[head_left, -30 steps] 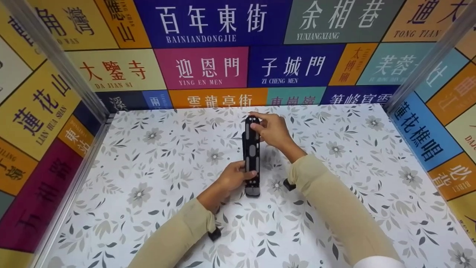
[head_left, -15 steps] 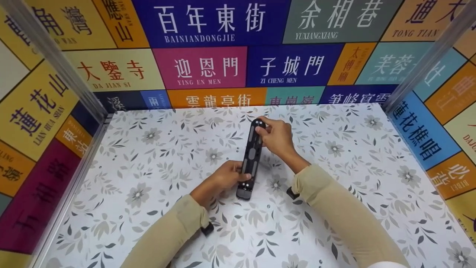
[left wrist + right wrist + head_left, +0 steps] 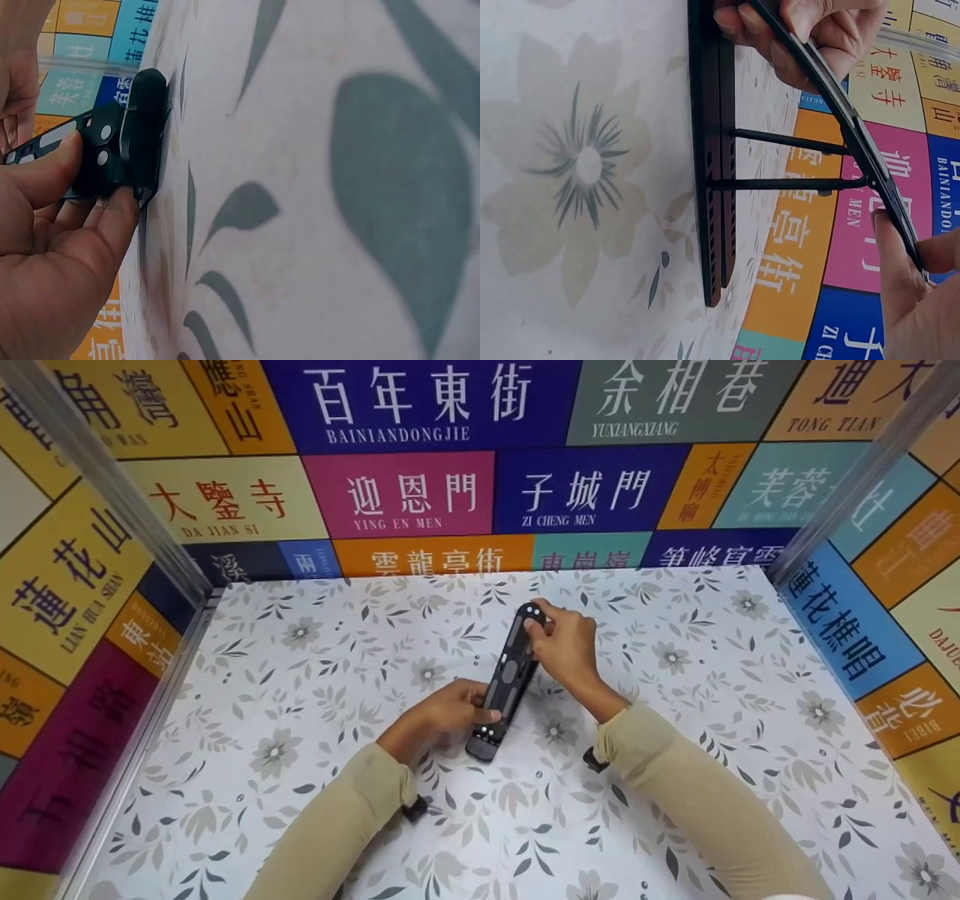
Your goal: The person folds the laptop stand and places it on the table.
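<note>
Near the middle of the table, both hands hold a black folding laptop stand (image 3: pixel 510 679), slanted with its far end to the right. My left hand (image 3: pixel 452 709) grips the near end, thumb on top and fingers beneath. At the far end, my right hand (image 3: pixel 568 645) pinches the upper plate between thumb and fingers. In the right wrist view the plate (image 3: pixel 853 124) is raised at an angle from the notched base rails (image 3: pixel 712 150), with two thin rods (image 3: pixel 787 184) between them. The left wrist view shows the stand's near-end lip (image 3: pixel 144 112) close against the tabletop.
The table (image 3: pixel 300 682) has a white cover printed with grey leaves and flowers. Colourful sign-patterned panels (image 3: pixel 405 495) stand at the back and both sides. Clear posts (image 3: pixel 142 487) mark the corners. Small black wrist devices (image 3: pixel 415 808) sit under the cuffs.
The stand has turned from nearly straight to slanted, its far end moving right and its near end left. The right hand has moved right and slightly nearer, the left hand slightly left.
</note>
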Demonstrator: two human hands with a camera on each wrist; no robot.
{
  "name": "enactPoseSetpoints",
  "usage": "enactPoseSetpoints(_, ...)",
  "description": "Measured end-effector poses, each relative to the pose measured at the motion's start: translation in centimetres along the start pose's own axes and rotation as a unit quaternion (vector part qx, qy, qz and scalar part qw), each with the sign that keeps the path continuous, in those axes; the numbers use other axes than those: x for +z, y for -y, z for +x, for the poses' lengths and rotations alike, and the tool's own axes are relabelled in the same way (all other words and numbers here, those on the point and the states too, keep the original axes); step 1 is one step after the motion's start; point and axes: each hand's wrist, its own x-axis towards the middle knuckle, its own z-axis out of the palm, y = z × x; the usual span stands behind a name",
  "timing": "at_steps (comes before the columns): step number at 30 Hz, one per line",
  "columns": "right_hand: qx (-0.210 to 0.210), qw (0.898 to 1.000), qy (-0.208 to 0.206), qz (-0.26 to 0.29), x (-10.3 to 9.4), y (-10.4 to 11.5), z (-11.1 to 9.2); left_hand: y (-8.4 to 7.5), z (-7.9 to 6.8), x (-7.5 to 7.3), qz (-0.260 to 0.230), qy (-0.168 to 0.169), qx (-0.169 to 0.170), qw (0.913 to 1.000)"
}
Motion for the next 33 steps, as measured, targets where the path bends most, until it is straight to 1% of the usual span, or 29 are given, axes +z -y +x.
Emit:
enactPoseSetpoints(5,-0.001,1.000,0.006,0.013,-0.1,-0.3,-0.1,0.0,-0.3,0.3,0.003,-0.010,-0.003,0.9999)
enactPoseSetpoints(7,-0.007,1.000,0.009,0.015,-0.1,-0.6,-0.1,-0.1,-0.5,0.6,0.004,-0.023,-0.006,0.9997)
enactPoseSetpoints(9,-0.024,1.000,0.015,0.008,-0.3,-1.1,0.0,-0.3,-0.8,0.9,0.008,-0.039,-0.007,0.9992)
enactPoseSetpoints(12,-0.048,0.998,0.040,0.007,-0.8,-1.8,0.2,-0.7,-1.4,1.5,0.041,-0.074,-0.007,0.9964)
enactPoseSetpoints(14,-0.051,0.996,0.064,0.018,-1.3,-2.2,0.4,-1.0,-1.8,1.9,0.082,-0.103,-0.002,0.9913)
enactPoseSetpoints(15,-0.043,0.996,0.077,0.035,-1.5,-2.4,0.6,-1.2,-2.1,2.0,0.106,-0.119,0.002,0.9872)
enactPoseSetpoints(17,-0.028,0.993,0.099,0.062,-1.8,-2.9,1.0,-1.5,-2.7,2.4,0.157,-0.152,0.012,0.9757)
enactPoseSetpoints(19,-0.017,0.991,0.116,0.060,-1.8,-3.6,1.5,-1.6,-3.3,2.7,0.206,-0.181,0.020,0.9615)
enactPoseSetpoints(20,-0.018,0.991,0.125,0.046,-1.8,-4.0,1.8,-1.7,-3.6,2.9,0.227,-0.192,0.021,0.9544)
enactPoseSetpoints(22,-0.030,0.988,0.150,0.003,-1.7,-5.0,2.2,-1.8,-4.4,3.3,0.283,-0.206,0.014,0.9366)
enactPoseSetpoints(24,-0.052,0.980,0.184,-0.052,-1.5,-6.1,2.5,-1.8,-5.1,3.9,0.339,-0.211,0.003,0.9167)
enactPoseSetpoints(26,-0.075,0.967,0.224,-0.093,-1.4,-7.1,2.7,-1.9,-5.9,4.5,0.389,-0.205,-0.024,0.8978)
enactPoseSetpoints(27,-0.083,0.961,0.244,-0.105,-1.3,-7.6,2.9,-2.0,-6.2,4.8,0.406,-0.198,-0.043,0.8911)
enactPoseSetpoints(28,-0.088,0.954,0.263,-0.116,-1.3,-8.0,3.0,-2.1,-6.5,5.1,0.413,-0.190,-0.064,0.8881)
enactPoseSetpoints(30,-0.091,0.942,0.291,-0.140,-1.3,-8.7,3.3,-2.3,-7.0,5.7,0.414,-0.171,-0.121,0.8859)
enactPoseSetpoints(32,-0.085,0.931,0.317,-0.157,-1.2,-9.1,3.6,-2.5,-7.2,6.3,0.405,-0.154,-0.179,0.8834)
enactPoseSetpoints(33,-0.077,0.927,0.328,-0.166,-1.2,-9.2,3.7,-2.6,-7.3,6.5,0.398,-0.147,-0.203,0.8821)
